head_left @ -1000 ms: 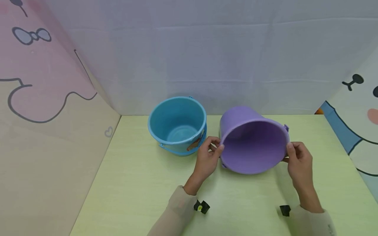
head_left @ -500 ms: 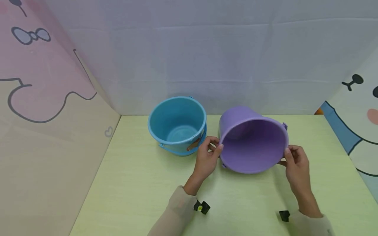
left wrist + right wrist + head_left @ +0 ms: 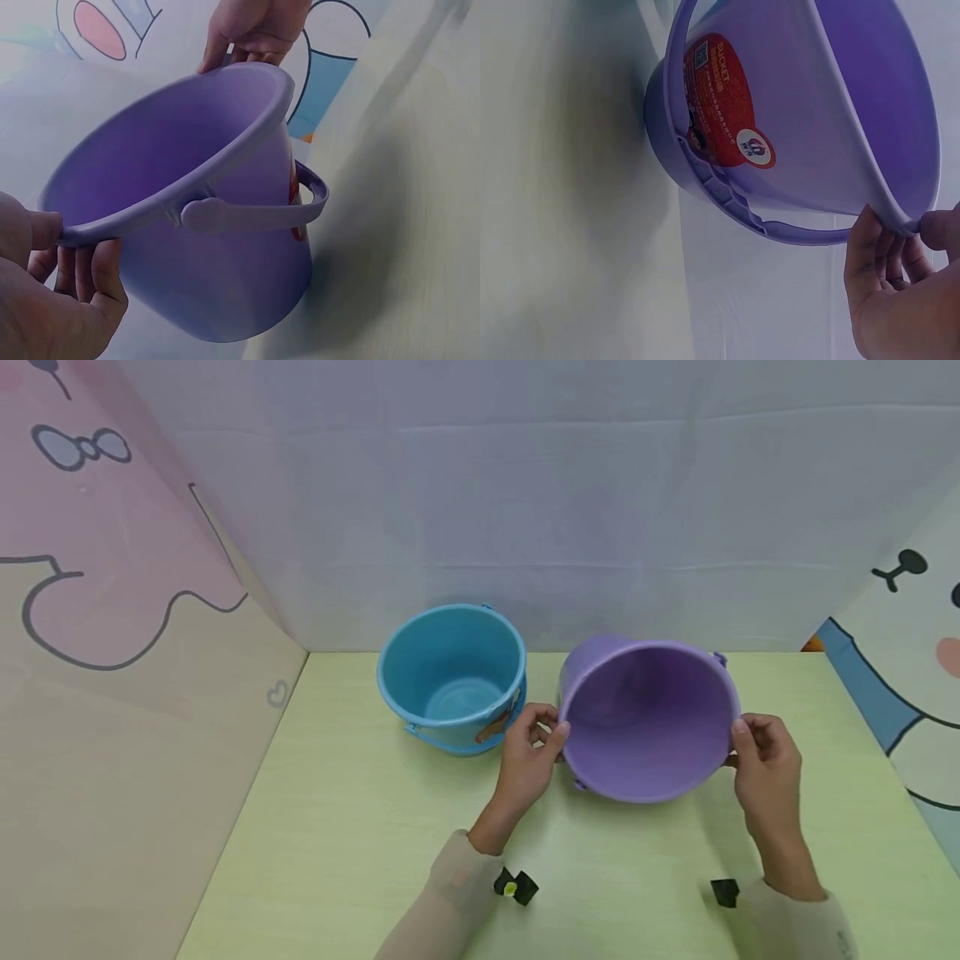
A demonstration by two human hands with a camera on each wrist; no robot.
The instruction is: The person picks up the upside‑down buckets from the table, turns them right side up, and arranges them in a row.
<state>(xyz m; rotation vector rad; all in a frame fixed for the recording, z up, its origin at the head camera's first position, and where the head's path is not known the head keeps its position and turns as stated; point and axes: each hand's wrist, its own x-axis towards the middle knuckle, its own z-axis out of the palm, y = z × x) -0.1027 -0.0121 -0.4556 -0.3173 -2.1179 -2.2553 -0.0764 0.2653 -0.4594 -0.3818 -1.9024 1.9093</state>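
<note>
A purple bucket [image 3: 645,735] is tipped toward me, its mouth facing the head camera and its inside bare. My left hand [image 3: 527,760] pinches the rim on the left side, thumb on the inner edge and fingers beneath. On the opposite side my right hand [image 3: 768,777] pinches the rim the same way. The bucket's handle [image 3: 259,216] hangs down along the underside in the left wrist view. A red label [image 3: 724,101] shows on the outer wall in the right wrist view. Just left of my left hand a blue bucket [image 3: 457,672] stands upright on the table.
The pale green table [image 3: 337,827] meets a whitish cloth backdrop [image 3: 540,510] behind the buckets. Cartoon-printed panels rise at the left [image 3: 112,693] and right [image 3: 900,677]. A dark wrist device [image 3: 516,887] shows beside my left sleeve.
The purple bucket has turned slightly in my hands, so its mouth faces me more. My right hand dipped toward me, then rose back along the rim. The blue bucket has stayed put.
</note>
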